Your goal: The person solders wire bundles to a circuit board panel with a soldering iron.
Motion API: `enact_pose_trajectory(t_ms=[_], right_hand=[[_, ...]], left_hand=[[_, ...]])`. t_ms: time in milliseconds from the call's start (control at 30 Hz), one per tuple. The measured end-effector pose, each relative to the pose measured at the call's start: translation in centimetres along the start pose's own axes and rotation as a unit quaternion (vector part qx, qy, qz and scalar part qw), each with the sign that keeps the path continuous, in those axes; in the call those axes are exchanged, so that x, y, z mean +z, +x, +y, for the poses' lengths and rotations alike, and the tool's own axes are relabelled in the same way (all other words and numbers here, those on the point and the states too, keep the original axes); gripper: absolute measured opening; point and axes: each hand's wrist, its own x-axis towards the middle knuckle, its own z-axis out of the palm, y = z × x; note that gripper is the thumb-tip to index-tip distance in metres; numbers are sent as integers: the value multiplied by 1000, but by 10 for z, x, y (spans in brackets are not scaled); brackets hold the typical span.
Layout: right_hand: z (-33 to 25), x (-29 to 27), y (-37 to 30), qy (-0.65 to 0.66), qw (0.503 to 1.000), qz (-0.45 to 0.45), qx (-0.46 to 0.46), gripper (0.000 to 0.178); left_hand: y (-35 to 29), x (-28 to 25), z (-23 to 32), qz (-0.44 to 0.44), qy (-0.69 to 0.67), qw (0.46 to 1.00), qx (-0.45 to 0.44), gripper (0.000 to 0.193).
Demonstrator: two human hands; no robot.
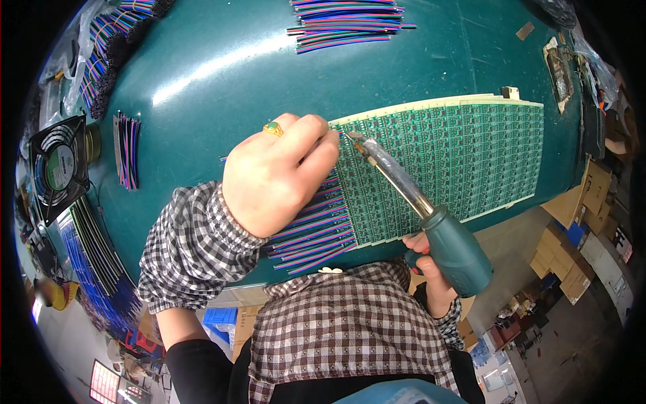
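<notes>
A stacked panel of small green circuit boards [444, 155] lies in front of me. Several multicoloured wire strips [313, 232] fan out from its left edge. My left hand [279, 172], a ring on one finger, is pinched closed at the panel's upper left corner on a wire strip, whose tail shows left of the hand; the fingertips hide most of it. My right hand [431, 266] grips a soldering gun [457, 252] with a dark green body, mostly hidden behind it. The gun's metal barrel slants up left, its tip close to my left fingertips, over the boards.
More wire strips [346, 23] are piled at the table's far side, with a small bundle [126, 149] at left. A black fan [60, 165] stands at the left edge, near bundled wires [101, 262]. A worn metal holder [557, 74] sits at far right; cardboard boxes [562, 262] are beyond.
</notes>
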Motion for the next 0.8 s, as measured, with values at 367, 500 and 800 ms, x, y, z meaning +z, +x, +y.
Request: enact_pose_trajectory(t_ms=[367,500,800], right_hand=[[3,2,-1,34,999,6,12,53],[5,2,-1,28,1000,-2,5,53],[4,1,-1,10,1000,-16,-8,54]], left_hand=[[-2,4,1,19,5,1000,8,28],[-2,2,4,16,13,1000,7,29],[-2,6,5,32,27,999,14,29]])
